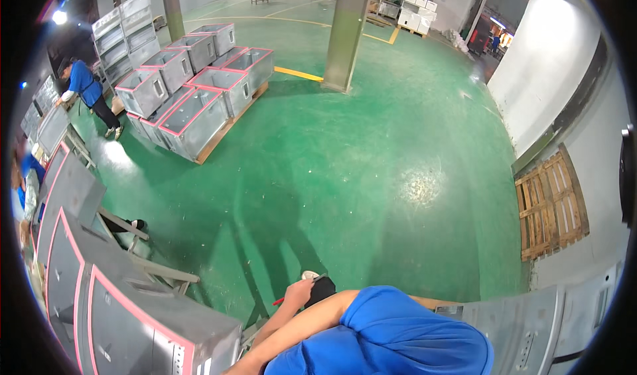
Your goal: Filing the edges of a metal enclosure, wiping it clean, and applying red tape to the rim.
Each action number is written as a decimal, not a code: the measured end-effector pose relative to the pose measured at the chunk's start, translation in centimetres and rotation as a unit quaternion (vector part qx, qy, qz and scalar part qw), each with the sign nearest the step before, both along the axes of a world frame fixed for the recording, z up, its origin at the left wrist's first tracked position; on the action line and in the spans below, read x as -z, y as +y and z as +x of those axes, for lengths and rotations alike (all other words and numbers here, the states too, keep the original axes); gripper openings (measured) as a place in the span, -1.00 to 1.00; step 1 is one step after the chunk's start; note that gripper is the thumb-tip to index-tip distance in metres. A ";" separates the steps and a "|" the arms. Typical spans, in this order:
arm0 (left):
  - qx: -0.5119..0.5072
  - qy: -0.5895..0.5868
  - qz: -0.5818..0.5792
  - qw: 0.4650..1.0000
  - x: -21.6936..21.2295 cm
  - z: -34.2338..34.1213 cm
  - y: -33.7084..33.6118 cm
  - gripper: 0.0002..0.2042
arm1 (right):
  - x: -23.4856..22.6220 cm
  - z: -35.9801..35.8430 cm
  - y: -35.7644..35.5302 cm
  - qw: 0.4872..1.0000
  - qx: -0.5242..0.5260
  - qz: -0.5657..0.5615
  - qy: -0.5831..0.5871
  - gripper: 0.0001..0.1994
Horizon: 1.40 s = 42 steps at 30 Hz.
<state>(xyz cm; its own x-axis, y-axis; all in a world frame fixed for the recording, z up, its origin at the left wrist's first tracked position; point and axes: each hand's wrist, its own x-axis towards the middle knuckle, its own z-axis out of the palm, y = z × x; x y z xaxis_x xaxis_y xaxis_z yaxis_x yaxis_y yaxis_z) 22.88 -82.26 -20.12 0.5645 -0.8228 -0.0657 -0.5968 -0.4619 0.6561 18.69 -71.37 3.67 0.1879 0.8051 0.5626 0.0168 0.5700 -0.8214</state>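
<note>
Here, low in the head view, one bare hand shows at the end of a forearm that runs up and leftward from a blue sleeve at the lower edge; which of the person's hands it is cannot be told for sure, and the other hand is out of sight. The fingers are curled shut around a black tool, which sticks out to the right of the fist, and a thin red piece pokes out on the fist's left side. A small pale round thing sits just above the black tool, too small to make out. The hand hovers over the green painted floor, just beside the grey metal cabinets with pink-edged rims that line the lower left. More grey metal panels curve along the lower right. Well apart, at the upper left, open galvanised boxes with pink rims stand stacked on a wooden pallet, and another person in a blue shirt bends over near them. A wooden pallet leans against the right wall, and a grey pillar rises from the floor.
</note>
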 end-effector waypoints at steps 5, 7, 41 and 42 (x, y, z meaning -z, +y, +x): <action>-0.032 -0.002 0.027 0.999 -3.4 4.5 -5.7 -0.86 | 0.5 4.5 -5.3 0.991 0.029 0.121 -0.043 -0.78; -0.064 0.013 0.022 0.998 -3.0 5.5 -6.6 -0.84 | 0.0 4.3 -6.2 0.989 -0.014 0.145 -0.036 -0.75; -0.536 0.257 -0.236 0.769 -4.5 3.9 -0.2 -0.85 | -0.2 3.8 -9.6 0.974 -0.217 -0.064 0.008 -0.67; -0.574 0.308 -0.275 0.707 -5.1 3.8 1.0 -0.84 | 1.3 5.4 -10.5 0.994 -0.097 -0.053 0.001 -0.71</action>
<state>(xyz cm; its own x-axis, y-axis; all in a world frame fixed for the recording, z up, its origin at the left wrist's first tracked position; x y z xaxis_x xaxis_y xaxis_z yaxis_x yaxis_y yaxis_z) 26.72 -81.24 -15.02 0.8853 0.1573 -0.4376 0.4407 0.0165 0.8975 24.09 -81.86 2.32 0.0242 0.8808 0.4729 -0.0864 0.4731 -0.8768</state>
